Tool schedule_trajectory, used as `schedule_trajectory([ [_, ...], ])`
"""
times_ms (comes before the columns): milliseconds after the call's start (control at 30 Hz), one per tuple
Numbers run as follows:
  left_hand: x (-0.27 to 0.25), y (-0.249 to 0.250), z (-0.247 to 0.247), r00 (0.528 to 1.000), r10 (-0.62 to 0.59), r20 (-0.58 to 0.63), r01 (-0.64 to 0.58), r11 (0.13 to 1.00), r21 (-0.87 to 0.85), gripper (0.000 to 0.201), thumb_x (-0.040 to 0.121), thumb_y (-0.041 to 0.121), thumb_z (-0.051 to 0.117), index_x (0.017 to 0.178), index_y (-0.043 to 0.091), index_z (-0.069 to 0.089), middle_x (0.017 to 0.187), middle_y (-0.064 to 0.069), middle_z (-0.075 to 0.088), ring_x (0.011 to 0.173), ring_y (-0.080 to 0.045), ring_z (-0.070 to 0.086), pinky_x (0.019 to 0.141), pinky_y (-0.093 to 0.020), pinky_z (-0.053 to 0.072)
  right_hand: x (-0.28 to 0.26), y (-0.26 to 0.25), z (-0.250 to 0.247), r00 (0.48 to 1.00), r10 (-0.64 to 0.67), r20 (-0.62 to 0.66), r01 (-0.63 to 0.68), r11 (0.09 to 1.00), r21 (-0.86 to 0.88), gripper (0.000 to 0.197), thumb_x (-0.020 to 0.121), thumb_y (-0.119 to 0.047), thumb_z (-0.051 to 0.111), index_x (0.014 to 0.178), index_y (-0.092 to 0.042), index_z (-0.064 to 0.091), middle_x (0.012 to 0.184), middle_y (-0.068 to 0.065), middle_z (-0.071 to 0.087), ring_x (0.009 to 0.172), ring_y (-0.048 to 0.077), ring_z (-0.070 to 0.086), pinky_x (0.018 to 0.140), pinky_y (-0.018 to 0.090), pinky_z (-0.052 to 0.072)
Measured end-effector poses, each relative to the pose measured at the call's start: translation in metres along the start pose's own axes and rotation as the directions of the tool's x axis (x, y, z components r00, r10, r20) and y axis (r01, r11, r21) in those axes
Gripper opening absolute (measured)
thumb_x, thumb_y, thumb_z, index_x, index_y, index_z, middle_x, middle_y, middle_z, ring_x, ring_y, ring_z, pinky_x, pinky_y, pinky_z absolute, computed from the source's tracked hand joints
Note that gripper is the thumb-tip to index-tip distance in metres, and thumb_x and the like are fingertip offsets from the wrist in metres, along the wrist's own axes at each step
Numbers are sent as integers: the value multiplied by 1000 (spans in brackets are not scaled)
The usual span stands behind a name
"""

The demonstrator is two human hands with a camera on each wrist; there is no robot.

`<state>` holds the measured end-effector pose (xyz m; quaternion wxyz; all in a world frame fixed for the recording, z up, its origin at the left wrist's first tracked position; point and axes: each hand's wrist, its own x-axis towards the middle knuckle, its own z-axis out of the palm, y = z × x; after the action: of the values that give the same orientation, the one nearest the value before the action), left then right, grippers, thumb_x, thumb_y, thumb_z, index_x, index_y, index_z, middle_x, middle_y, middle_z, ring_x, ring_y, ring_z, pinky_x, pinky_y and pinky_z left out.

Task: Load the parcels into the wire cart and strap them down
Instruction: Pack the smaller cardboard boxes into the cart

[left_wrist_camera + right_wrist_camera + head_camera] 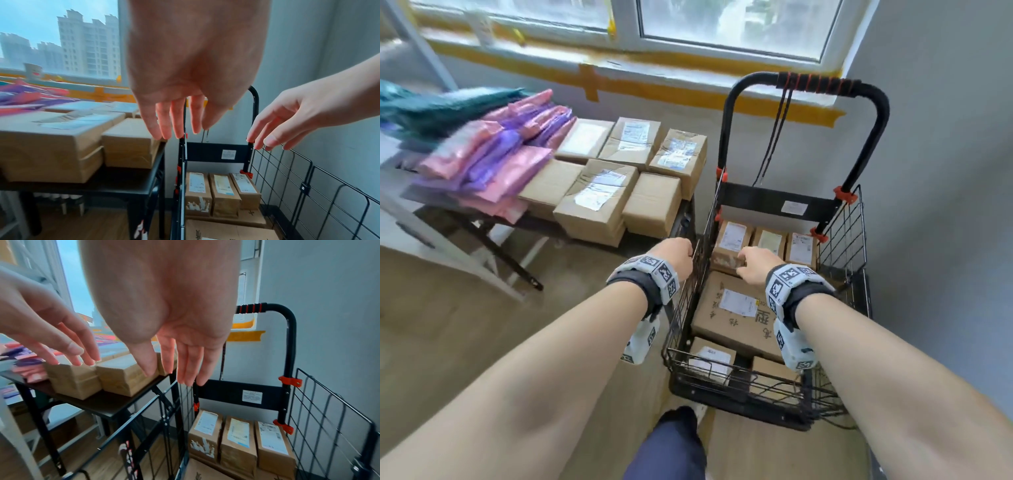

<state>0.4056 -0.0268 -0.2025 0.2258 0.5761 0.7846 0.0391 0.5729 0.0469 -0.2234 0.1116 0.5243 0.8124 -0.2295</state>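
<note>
Wire cart (849,240): standing against the grey wall below the window, its black handle (825,84) rising at the far end; it is serving as the landmark for the rest.
Side table (541,222): sitting just left of the cart, carrying parcels.
Table parcels (599,202): brown boxes lying stacked on the table edge nearest the cart, with pink and purple mailers (493,161) lying farther left of it.
Large parcel (726,308): lying flat inside the cart, in the middle of its floor.
Three small parcels (767,243): standing side by side inside the cart, against its far end under the handle.
Strap (774,137): hanging as dark cords from the handle, down toward the cart's back panel.
Left hand (674,257): hovering beside the cart's left wall, fingers (164,120) hanging straight and slightly spread, holding nothing.
Right hand (756,265): hovering over the cart's inside, above the small parcels, fingers (189,363) hanging loose and slightly apart, holding nothing.
</note>
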Motion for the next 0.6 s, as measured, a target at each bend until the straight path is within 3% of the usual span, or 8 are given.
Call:
schedule_trajectory([
  [167, -29, -49, -35, 994, -90, -65, 87, 995, -40, 29, 94, 19, 44, 120, 17, 56, 120, -6, 61, 106, -24, 59, 86, -30, 46, -5, -60, -10, 996, -75, -41, 75, 997, 8, 34, 93, -28, 51, 124, -14, 53, 125, 9, 59, 111, 28, 57, 95, 37, 48],
  [300, -23, -90, -50, 985, -159, -61, 152, 983, -98, 32, 94, 21, 46, 125, 20, 54, 122, -5, 59, 108, -23, 58, 91, -33, 49, 10, -102, -8, 995, -96, -29, 97, 995, 29, 38, 93, -25, 50, 130, -14, 50, 130, 9, 56, 116, 27, 55, 98, 37, 46],
  [600, 39, -156, -48, 998, -61, 0, 60, 977, -204, 42, 94, 18, 47, 136, 19, 41, 132, -9, 51, 116, -25, 54, 95, -35, 46, 70, -150, 9, 998, 54, -27, -49, 987, 152, 41, 95, -25, 49, 135, -15, 45, 134, 8, 53, 120, 26, 53, 100, 37, 43],
])
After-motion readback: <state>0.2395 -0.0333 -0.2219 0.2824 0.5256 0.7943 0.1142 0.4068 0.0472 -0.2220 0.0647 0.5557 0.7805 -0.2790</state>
